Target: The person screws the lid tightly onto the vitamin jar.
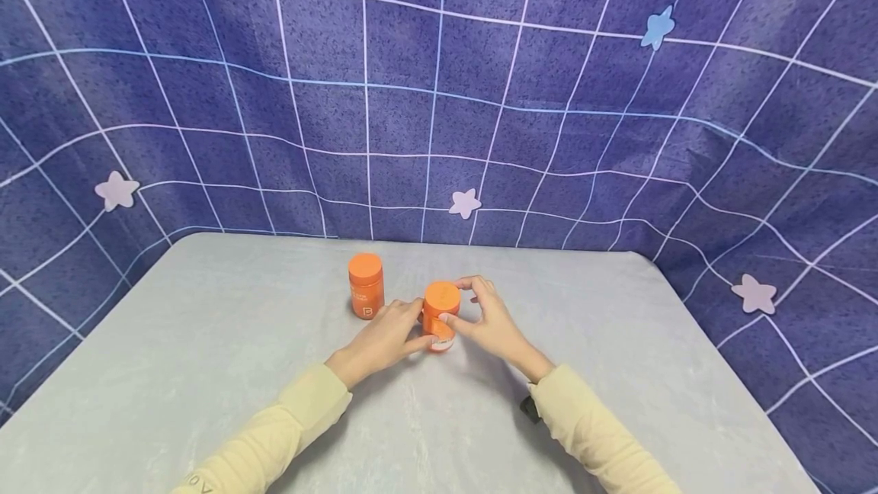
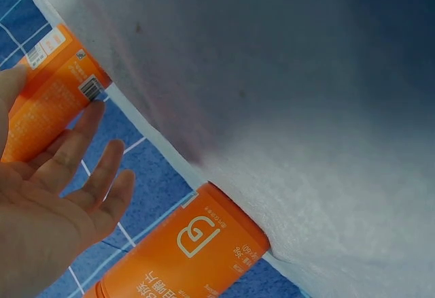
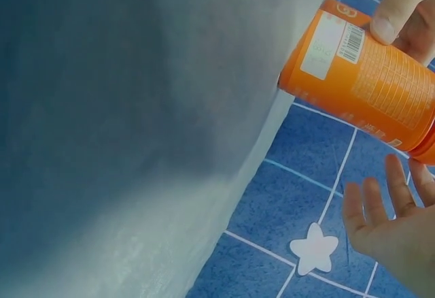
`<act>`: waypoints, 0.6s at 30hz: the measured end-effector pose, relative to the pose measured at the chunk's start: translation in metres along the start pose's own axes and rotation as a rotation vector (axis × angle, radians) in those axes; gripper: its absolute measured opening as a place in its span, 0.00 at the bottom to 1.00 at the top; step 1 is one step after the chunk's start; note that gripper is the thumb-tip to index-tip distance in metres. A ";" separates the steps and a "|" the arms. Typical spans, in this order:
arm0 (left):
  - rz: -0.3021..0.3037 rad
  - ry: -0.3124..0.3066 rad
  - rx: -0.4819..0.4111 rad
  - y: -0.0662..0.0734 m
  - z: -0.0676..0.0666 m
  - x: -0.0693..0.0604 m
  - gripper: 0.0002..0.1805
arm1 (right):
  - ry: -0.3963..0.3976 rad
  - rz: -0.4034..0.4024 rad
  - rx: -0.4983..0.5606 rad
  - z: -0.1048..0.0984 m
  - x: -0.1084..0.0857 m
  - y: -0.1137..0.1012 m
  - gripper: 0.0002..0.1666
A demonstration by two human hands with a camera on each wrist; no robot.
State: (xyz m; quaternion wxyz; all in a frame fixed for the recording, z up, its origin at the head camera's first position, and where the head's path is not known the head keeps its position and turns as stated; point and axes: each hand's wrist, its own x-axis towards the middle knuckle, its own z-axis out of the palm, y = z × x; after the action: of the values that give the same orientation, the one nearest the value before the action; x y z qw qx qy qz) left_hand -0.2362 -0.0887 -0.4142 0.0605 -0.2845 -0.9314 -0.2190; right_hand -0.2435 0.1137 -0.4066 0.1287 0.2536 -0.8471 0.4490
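An orange vitamin bottle (image 1: 439, 326) with an orange lid (image 1: 442, 296) stands on the table between both hands. My left hand (image 1: 384, 338) grips its lower body from the left, thumb in front and fingers behind. On the right, my right hand (image 1: 497, 330) holds the bottle near the lid, its thumb at the front and index finger behind. In the right wrist view, barcode labels show on the bottle (image 3: 367, 73); the right hand's other fingers (image 3: 374, 203) stay off it. Left of the left hand, a second orange vitamin bottle (image 1: 366, 288) stands upright with its lid on.
The table (image 1: 240, 326) has a pale grey cloth over it. A dark blue grid curtain (image 1: 398, 120) with stars hangs behind and along the sides. A small dark object (image 1: 530, 408) shows at the right sleeve's cuff.
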 end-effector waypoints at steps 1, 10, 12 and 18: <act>0.002 0.001 0.002 0.000 0.000 0.000 0.31 | -0.003 0.000 -0.001 0.000 0.000 0.000 0.28; 0.012 0.003 0.002 0.000 0.000 0.000 0.30 | -0.109 -0.063 0.036 -0.009 0.005 0.007 0.30; 0.014 0.004 0.001 0.000 0.000 0.000 0.30 | -0.148 -0.079 0.053 -0.011 0.007 0.009 0.30; 0.028 0.013 -0.009 -0.001 -0.001 0.000 0.29 | -0.263 -0.092 0.135 -0.017 0.013 0.010 0.30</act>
State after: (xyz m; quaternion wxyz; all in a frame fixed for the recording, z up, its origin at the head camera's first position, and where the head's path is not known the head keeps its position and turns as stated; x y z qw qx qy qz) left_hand -0.2366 -0.0894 -0.4139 0.0684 -0.2965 -0.9258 -0.2242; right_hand -0.2601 0.1286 -0.3982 0.0200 0.3569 -0.8120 0.4614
